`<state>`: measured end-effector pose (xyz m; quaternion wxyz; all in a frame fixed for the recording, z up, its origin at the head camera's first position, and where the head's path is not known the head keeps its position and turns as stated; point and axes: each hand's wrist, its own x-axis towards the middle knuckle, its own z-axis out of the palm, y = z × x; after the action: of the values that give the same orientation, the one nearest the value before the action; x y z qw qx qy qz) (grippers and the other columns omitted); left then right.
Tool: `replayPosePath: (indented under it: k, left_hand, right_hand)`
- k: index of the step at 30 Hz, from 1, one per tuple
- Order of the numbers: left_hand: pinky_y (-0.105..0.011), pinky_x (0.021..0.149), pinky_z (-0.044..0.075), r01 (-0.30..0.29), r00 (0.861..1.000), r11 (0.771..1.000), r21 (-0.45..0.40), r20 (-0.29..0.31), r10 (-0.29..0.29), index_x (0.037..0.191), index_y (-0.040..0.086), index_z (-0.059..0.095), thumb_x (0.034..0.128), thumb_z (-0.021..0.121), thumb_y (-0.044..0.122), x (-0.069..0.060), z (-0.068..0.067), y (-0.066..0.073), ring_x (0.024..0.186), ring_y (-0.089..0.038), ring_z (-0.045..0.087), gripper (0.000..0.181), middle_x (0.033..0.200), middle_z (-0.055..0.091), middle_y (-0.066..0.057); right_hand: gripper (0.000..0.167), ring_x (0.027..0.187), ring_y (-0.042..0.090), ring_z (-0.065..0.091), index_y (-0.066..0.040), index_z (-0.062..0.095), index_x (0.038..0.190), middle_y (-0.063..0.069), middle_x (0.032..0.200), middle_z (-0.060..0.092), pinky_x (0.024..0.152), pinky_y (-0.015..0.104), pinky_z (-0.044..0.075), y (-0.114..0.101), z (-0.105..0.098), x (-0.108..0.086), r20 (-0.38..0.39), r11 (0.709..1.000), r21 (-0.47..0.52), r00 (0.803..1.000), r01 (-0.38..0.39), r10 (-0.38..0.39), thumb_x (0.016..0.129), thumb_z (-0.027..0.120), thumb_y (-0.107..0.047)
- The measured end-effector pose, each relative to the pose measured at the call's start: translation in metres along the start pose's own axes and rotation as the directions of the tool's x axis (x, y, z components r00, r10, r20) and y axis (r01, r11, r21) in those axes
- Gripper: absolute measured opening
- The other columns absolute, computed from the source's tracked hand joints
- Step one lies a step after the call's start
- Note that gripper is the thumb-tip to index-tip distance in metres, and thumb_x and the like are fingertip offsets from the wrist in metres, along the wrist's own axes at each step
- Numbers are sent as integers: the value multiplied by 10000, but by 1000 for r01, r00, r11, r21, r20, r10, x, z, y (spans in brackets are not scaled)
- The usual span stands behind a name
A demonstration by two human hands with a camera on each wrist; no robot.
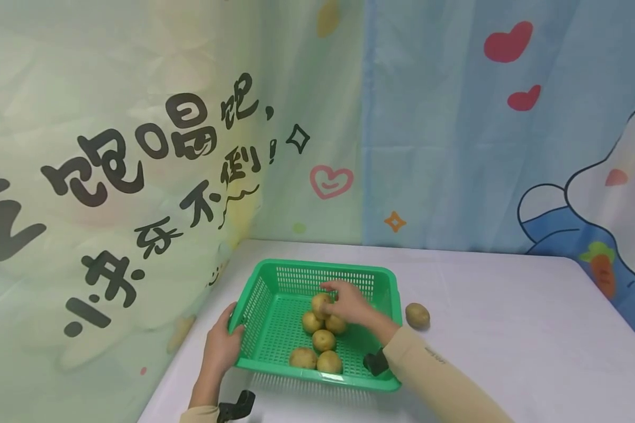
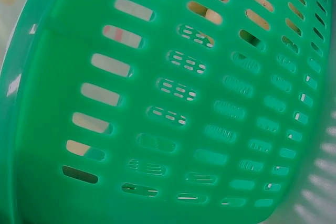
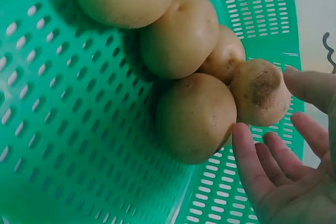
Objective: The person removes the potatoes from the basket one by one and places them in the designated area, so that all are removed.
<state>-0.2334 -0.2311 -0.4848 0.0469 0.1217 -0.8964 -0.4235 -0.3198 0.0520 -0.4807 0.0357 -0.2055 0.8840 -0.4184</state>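
Note:
A green plastic basket (image 1: 275,370) holds several potatoes (image 1: 324,340), mostly grouped from the middle to the near side. My left hand (image 1: 224,345) grips the basket's left rim; in the left wrist view only the slotted basket wall (image 2: 173,98) shows. Inside the basket, my right hand (image 1: 347,302) is at the farthest potato (image 1: 320,304). In the right wrist view, the thumb lies against that potato (image 3: 261,93), while the other fingers (image 3: 252,163) are spread and loosely bent beside it. Another potato (image 3: 197,119) sits right against it.
One more potato (image 1: 417,316) lies on the white tabletop (image 1: 508,329), just outside the basket's right side. Behind the table hangs a printed curtain (image 1: 428,147) with hearts and a cartoon figure. Dark wrist cameras (image 1: 376,362) are strapped to both wrists.

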Motion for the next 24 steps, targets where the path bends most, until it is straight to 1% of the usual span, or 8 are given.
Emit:
replayPosePath:
  k: [4,10,12,17,20,24]
  left_hand:
    - [-312,557,442,8,1000,1000,1,1,-8,1526,89,314,991,493,110,-1,0,0,665,-186,546,564,1351,515,-284]
    - [-310,560,434,4,1000,1000,9,0,-4,1523,79,316,991,491,109,0,0,0,687,-195,550,561,1363,505,-293]
    - [-310,560,431,4,1000,1000,15,-2,-4,1522,79,319,990,492,106,-1,0,-1,691,-197,552,560,1361,507,-293]
    - [-311,555,435,0,1000,1000,14,-6,0,1520,75,322,988,496,99,0,1,-1,677,-194,558,561,1357,511,-294]
    - [-308,564,432,-3,1000,1000,15,-7,3,1519,68,323,985,497,94,0,1,-1,694,-194,557,562,1373,501,-291]
    - [-308,568,427,-1,1000,1000,16,-7,1,1519,69,324,984,497,94,0,1,0,697,-199,551,562,1385,492,-286]
  right_hand:
    - [477,1120,346,588,-75,624,1300,114,1342,588,892,485,497,3,3,-1,41,999,-7,998,40,-40,844,752,-130]
    - [503,1169,337,578,-77,636,1291,104,1305,618,929,489,484,4,4,-3,94,993,18,988,120,-121,809,776,-40]
    - [545,1179,334,571,-72,621,1307,111,1308,612,939,481,478,4,5,-4,105,990,-16,985,143,-140,790,784,-21]
    - [586,1203,348,541,-56,606,1317,133,1306,598,963,499,453,2,8,-5,99,981,-107,983,163,-153,767,804,-33]
    - [563,1201,352,540,-55,611,1307,139,1300,599,962,504,452,2,8,-5,90,981,-111,984,162,-152,778,804,-50]
    - [542,1208,338,538,-68,609,1305,124,1306,597,965,492,451,3,8,-6,84,984,-108,988,139,-130,797,796,-84]
